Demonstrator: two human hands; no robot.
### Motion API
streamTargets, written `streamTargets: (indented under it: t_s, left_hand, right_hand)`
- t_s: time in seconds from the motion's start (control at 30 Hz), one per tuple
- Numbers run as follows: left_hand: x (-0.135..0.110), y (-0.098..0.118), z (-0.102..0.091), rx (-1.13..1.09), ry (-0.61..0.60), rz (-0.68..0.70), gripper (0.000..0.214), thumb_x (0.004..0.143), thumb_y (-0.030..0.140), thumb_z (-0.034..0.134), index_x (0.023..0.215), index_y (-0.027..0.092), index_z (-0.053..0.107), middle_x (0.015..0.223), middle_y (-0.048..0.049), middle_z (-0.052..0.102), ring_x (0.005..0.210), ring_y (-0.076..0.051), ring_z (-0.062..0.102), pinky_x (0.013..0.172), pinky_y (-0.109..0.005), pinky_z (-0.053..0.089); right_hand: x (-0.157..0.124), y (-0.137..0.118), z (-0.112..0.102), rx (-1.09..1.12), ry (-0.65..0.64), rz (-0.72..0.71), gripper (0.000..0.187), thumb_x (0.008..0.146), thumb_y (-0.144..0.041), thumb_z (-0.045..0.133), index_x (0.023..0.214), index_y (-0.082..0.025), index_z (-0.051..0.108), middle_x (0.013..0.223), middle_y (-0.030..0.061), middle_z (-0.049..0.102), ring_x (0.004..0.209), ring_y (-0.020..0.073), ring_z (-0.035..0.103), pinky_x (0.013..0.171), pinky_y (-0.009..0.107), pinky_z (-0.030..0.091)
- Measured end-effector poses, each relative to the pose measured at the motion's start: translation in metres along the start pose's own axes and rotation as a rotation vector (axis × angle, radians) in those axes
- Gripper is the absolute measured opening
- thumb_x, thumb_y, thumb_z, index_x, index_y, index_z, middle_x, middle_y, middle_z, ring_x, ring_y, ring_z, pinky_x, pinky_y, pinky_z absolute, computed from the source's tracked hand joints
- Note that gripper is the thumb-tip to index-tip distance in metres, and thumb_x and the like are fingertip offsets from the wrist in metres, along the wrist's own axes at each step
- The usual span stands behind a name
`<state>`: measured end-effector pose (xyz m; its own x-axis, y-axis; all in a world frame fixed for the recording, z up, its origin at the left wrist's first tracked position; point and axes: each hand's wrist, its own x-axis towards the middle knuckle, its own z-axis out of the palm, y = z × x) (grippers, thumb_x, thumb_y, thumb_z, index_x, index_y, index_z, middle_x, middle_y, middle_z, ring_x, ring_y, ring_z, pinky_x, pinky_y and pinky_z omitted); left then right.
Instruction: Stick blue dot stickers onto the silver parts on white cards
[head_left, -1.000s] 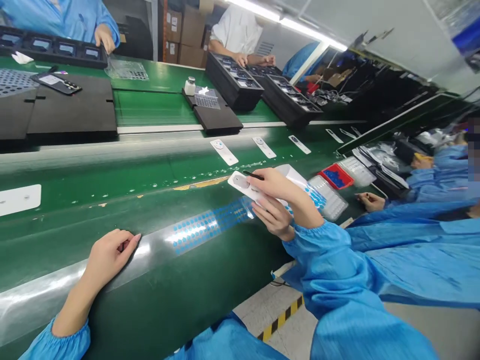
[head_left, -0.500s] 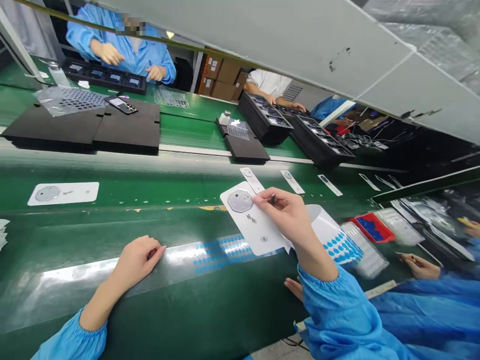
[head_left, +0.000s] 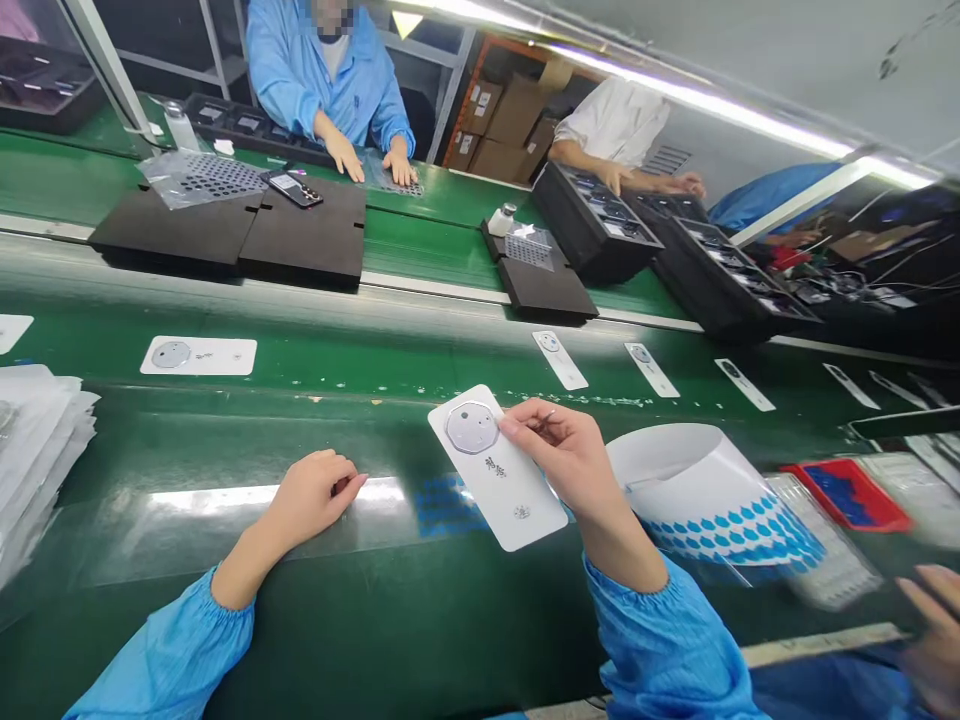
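My right hand (head_left: 562, 455) grips the upper right edge of a white phone back panel (head_left: 525, 510) between thumb and fingers. The panel has rounded corners, a grey octagonal camera patch and dark printed marks. It is tilted above the bench. A small dark thin object shows among that hand's curled fingers, too small to name. My left hand (head_left: 311, 495) rests closed on a strip of clear film (head_left: 202, 530), its thumb along the bent fingers. Blue stickers (head_left: 446, 505) on the film lie partly behind the panel.
Several similar panels (head_left: 199, 355) lie along the green conveyor (head_left: 390, 360). A curled white sheet with blue stickers (head_left: 675, 460) and a red tray (head_left: 885, 510) are at right. White sheets (head_left: 45, 440) are stacked at left. A co-worker's blurred hand (head_left: 934, 620) is at lower right.
The view has swung left, shifting the scene rightward. My right hand still holds the panel, now a little lower. The far co-worker's hands have moved down onto the bench.
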<state>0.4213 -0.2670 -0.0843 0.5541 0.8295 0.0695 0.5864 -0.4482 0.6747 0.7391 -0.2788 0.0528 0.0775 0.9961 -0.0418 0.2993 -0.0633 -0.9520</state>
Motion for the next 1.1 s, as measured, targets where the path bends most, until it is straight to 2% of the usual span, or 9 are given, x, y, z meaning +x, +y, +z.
streamTargets:
  t_s: [0.4,0.63,0.87,0.93,1.0,1.07,1.1]
  left_hand:
    - [0.0,-0.002,0.003,-0.013,-0.005,-0.014,0.041,0.107,0.04,0.049,0.074,0.019,0.059,0.067,-0.0004,0.059,0.071,-0.017,0.053,0.068,-0.03,0.038]
    - [0.0,-0.001,0.002,-0.046,0.04,0.034,0.039,0.107,0.037,0.052,0.073,0.019,0.06,0.065,-0.0001,0.059,0.068,-0.016,0.053,0.066,-0.03,0.038]
    - [0.0,0.0,0.002,-0.111,0.084,0.067,0.037,0.106,0.036,0.054,0.073,0.019,0.061,0.064,-0.0005,0.061,0.066,-0.016,0.053,0.065,-0.031,0.039]
    - [-0.001,0.004,0.001,-0.151,0.117,0.078,0.033,0.109,0.036,0.049,0.087,0.019,0.067,0.073,-0.0018,0.067,0.071,-0.016,0.058,0.07,-0.031,0.044]
    - [-0.004,0.013,-0.001,-0.315,0.16,0.095,0.03,0.11,0.039,0.045,0.122,0.02,0.065,0.093,-0.0049,0.073,0.08,-0.016,0.064,0.076,-0.031,0.05]
    - [-0.007,0.023,-0.002,-0.595,0.154,0.067,0.049,0.109,0.043,0.051,0.153,0.023,0.043,0.109,-0.0071,0.073,0.088,-0.017,0.067,0.081,-0.031,0.054]
    - [-0.008,0.028,-0.003,-0.737,0.128,0.019,0.06,0.107,0.044,0.057,0.159,0.025,0.034,0.11,-0.0068,0.073,0.089,-0.017,0.068,0.082,-0.031,0.055]
  right_hand:
    - [0.002,0.009,0.015,0.088,-0.084,0.111,0.038,0.083,-0.056,0.086,0.08,-0.02,0.075,0.071,0.0057,0.075,0.058,0.0186,0.068,0.046,0.025,0.048]
    - [0.002,0.01,0.026,0.111,-0.091,0.218,0.05,0.074,-0.066,0.089,0.081,-0.019,0.072,0.071,0.0077,0.076,0.059,0.0224,0.072,0.047,0.027,0.052]
    - [0.003,0.014,0.028,0.099,-0.105,0.23,0.051,0.075,-0.067,0.088,0.082,-0.019,0.072,0.073,0.0085,0.077,0.062,0.0236,0.073,0.049,0.028,0.053]
    - [0.001,0.019,0.033,0.094,-0.117,0.225,0.05,0.077,-0.067,0.087,0.082,-0.019,0.072,0.073,0.0079,0.076,0.062,0.0228,0.072,0.049,0.028,0.052]
    - [-0.002,0.025,0.045,0.111,-0.13,0.213,0.049,0.079,-0.066,0.085,0.081,-0.019,0.071,0.07,0.0062,0.073,0.059,0.0201,0.068,0.049,0.027,0.048]
    - [-0.008,0.032,0.061,0.136,-0.175,0.196,0.047,0.082,-0.064,0.083,0.081,-0.019,0.07,0.069,0.0044,0.071,0.058,0.0178,0.064,0.05,0.027,0.046]
    - [-0.011,0.035,0.068,0.136,-0.211,0.18,0.045,0.084,-0.063,0.082,0.082,-0.02,0.07,0.07,0.0038,0.07,0.059,0.0172,0.062,0.052,0.027,0.046]
